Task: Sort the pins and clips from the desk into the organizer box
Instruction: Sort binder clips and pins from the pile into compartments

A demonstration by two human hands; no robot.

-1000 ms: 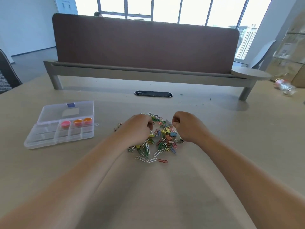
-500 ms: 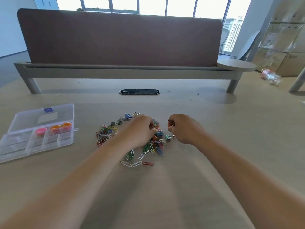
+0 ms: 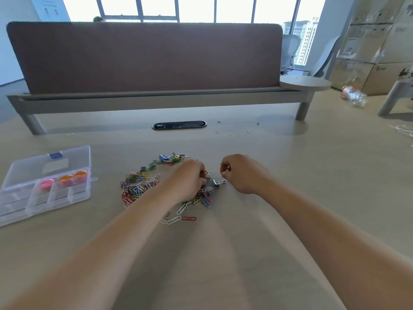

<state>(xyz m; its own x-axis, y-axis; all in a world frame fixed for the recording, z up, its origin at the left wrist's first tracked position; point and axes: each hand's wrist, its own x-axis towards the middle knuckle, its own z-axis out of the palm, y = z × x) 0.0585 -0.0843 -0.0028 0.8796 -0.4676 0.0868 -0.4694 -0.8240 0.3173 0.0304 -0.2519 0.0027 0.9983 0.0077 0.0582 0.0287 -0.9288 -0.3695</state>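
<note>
A loose pile of coloured paper clips [image 3: 138,186] and small binder clips [image 3: 164,157] lies on the desk in front of me. My left hand [image 3: 187,180] sits on the right part of the pile, fingers curled down around some clips. My right hand [image 3: 241,173] hovers just right of the pile, curled, pinching a small clip at its fingertips. A green binder clip [image 3: 218,182] lies between the two hands. The clear plastic organizer box [image 3: 29,204] stands open at the left, with pink and orange round pins [image 3: 64,179] in its back compartments.
A brown divider panel [image 3: 145,57] on a grey rail runs across the back of the desk. A black cable slot [image 3: 178,125] lies ahead of the pile. A crumpled plastic bottle [image 3: 354,96] and cardboard boxes [image 3: 380,41] are at the far right.
The pile has spread out to the left. My right hand has come off the pile to its right side. My left hand stays curled in the clips.
</note>
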